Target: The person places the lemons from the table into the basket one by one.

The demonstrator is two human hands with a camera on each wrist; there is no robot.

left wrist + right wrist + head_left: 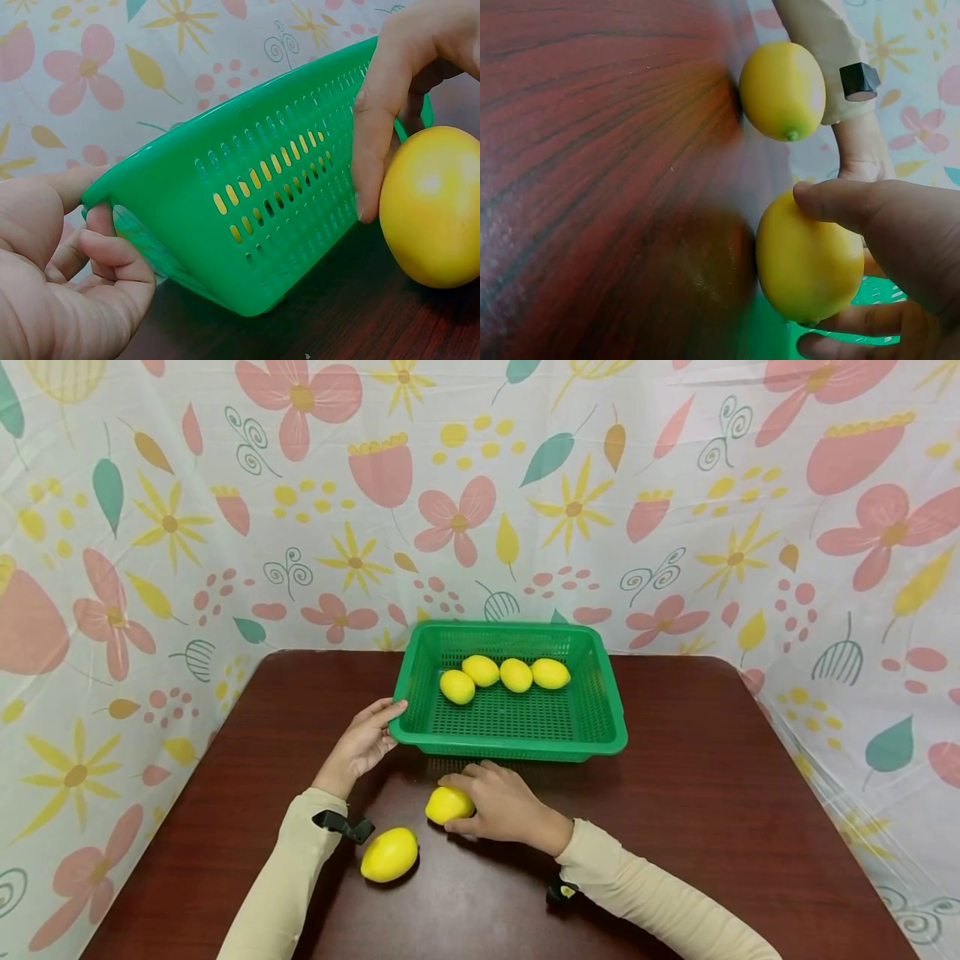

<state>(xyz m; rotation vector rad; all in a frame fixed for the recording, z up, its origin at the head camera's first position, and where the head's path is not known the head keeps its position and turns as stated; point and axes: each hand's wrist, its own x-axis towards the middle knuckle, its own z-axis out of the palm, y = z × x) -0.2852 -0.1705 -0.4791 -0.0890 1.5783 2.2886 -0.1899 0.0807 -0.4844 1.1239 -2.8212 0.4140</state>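
Observation:
My left hand (pixel 365 743) grips the near left corner of a green plastic basket (pixel 517 747), with the thumb over the rim and fingers curled under it in the left wrist view. In front of the basket, my right hand (pixel 498 802) holds a yellow lemon (pixel 447 806) low over the table, its thumb (pixel 832 201) on one side and fingers on the other. Closer to me, a second lemon (pixel 390 855) lies on the table beside my left wrist. Inside the basket, several lemons (pixel 516 675) sit in a row toward the back.
The dark red-brown wooden table (pixel 697 793) carries everything. Behind it and at both sides hangs a white cloth (pixel 480 585) printed with flowers and leaves. A black strap (pixel 343 825) goes round my left wrist.

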